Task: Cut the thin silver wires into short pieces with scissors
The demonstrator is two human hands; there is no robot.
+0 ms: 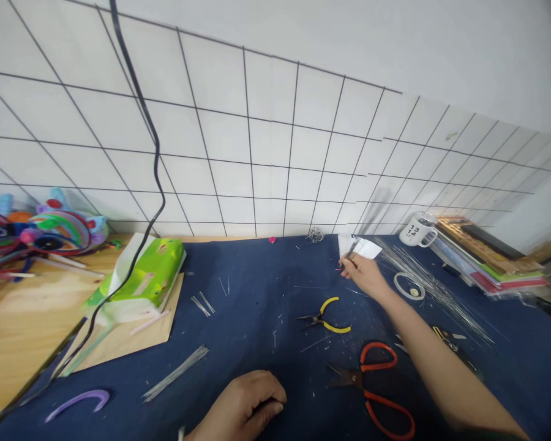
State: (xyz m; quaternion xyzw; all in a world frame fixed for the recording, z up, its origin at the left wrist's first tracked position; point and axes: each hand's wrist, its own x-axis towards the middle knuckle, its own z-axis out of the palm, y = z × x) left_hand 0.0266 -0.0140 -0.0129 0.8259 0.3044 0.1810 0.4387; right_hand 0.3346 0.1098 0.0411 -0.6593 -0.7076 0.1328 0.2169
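White folded paper [360, 247], at the desk's [257, 306] far edge, is pinched by the right hand [366, 274]. The left hand [245, 405] is clenched near the front. A white mug [417, 232] (contents hidden) is seen nearby.

Green tissue pack [140, 278] lying at centre left, yellow-handled pliers [326, 315] resting mid-frame, red scissors [379, 392] lying lower right, white mug [417, 231] standing right of centre.
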